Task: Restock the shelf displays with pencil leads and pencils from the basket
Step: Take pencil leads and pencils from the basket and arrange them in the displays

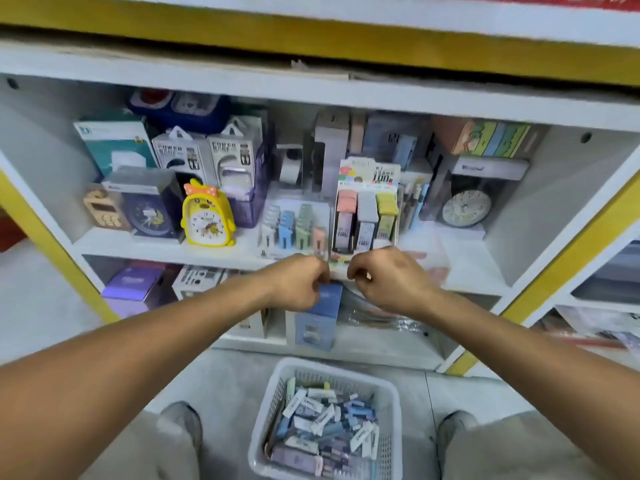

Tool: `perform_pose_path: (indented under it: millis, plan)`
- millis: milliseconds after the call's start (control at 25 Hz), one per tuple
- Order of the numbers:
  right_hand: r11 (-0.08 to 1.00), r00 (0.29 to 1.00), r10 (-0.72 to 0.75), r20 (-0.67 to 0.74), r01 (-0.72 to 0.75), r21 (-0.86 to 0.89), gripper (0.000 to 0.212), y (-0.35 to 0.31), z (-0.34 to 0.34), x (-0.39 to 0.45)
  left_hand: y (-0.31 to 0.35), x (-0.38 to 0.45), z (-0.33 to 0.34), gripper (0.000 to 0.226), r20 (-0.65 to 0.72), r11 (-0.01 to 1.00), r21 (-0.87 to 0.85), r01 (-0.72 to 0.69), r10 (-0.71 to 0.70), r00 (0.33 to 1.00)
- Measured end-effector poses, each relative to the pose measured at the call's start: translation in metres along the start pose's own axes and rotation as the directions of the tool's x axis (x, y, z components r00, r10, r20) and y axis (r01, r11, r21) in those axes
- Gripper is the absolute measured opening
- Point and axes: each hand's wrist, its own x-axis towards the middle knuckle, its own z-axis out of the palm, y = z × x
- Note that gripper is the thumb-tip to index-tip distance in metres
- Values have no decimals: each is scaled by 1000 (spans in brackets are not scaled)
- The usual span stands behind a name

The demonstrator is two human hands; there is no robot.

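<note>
A white plastic basket stands on the floor between my feet, filled with several small pencil lead boxes in white, blue and purple. On the middle shelf stands a lead display box with pink, grey and green rows. To its left is a clear display tray of pastel packs. My left hand and my right hand are at the front lip of the lead display box, fingers curled onto it. The picture is blurred, so the fingertips are hard to make out.
A yellow chick alarm clock, power bank boxes and other clocks crowd the middle shelf. A blue box stands on the lower shelf just under my left hand. Yellow-edged shelf frames rise on both sides.
</note>
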Motion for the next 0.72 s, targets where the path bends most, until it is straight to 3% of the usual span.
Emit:
perform_pose_path:
  millis: [160, 320, 440, 600, 720]
  plan:
    - [999, 887, 39, 460, -30, -26, 29, 2, 74, -18, -13, 8, 51, 29, 299, 997, 76, 35, -56, 953]
    - [992, 739, 105, 666, -128, -13, 26, 15, 175, -49, -19, 15, 132, 17, 491, 995, 87, 57, -92, 866]
    - [984, 684, 138, 716, -177, -20, 27, 32, 239, -78, -26, 10, 197, 25, 543, 992, 126, 5, -73, 837]
    - [959, 688, 224, 691, -282, -30, 34, 53, 296, -105, -53, -8, 263, 33, 627, 984, 168, -65, -56, 777]
    - [933, 664, 294, 687, -355, -56, 43, 57, 325, -117, -64, -18, 300, 59, 559, 967, 215, -140, -4, 829]
